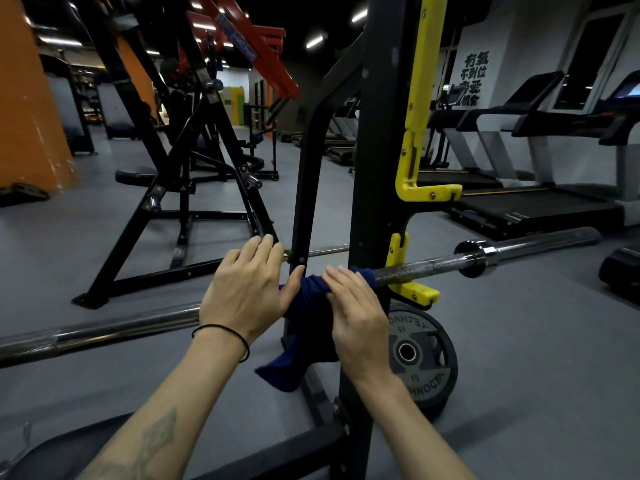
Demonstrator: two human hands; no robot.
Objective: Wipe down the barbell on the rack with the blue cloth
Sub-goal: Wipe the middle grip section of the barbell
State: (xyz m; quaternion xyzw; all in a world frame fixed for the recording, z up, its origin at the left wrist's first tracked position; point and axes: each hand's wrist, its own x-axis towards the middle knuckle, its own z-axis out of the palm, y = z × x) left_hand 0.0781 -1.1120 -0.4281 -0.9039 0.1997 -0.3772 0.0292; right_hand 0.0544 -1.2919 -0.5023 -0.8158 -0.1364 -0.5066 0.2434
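The steel barbell (446, 262) lies across the black rack (372, 188), resting in a yellow hook (414, 289) on the right upright. A dark blue cloth (306, 327) is draped over the bar just left of that upright, its loose end hanging down. My left hand (247, 292) lies over the bar with straight fingers, its thumb touching the cloth's left side. My right hand (353, 308) presses the cloth onto the bar, fingers pointing up and left. The bar under both hands is hidden.
A weight plate (424, 362) marked 15 leans at the foot of the upright. A black bench pad (62, 455) is at the bottom left. Treadmills (540, 202) line the right side. Another black and orange machine (194, 150) stands behind on the grey floor.
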